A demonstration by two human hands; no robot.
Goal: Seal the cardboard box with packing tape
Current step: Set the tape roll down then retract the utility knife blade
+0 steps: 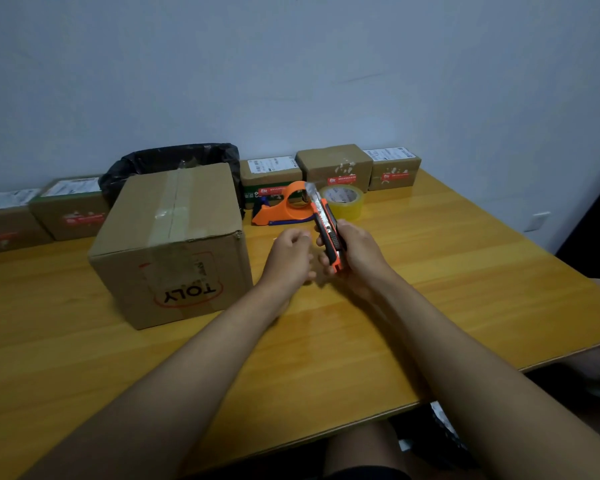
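A brown cardboard box (170, 244) with "TOLY" printed upside down stands on the wooden table (430, 289), left of my hands; tape runs along its closed top seam. My right hand (357, 251) grips an orange and black utility knife (328, 225) with its blade out, pointing away from me. My left hand (290, 256) hovers just left of the knife, fingers curled, holding nothing that I can see. Behind the knife lie an orange tape dispenser (284, 206) and a roll of clear yellowish packing tape (345, 200).
Several small brown parcels (333, 166) line the wall at the back of the table. A bin lined with a black bag (174, 161) stands behind the box. The table's front edge runs diagonally at the lower right.
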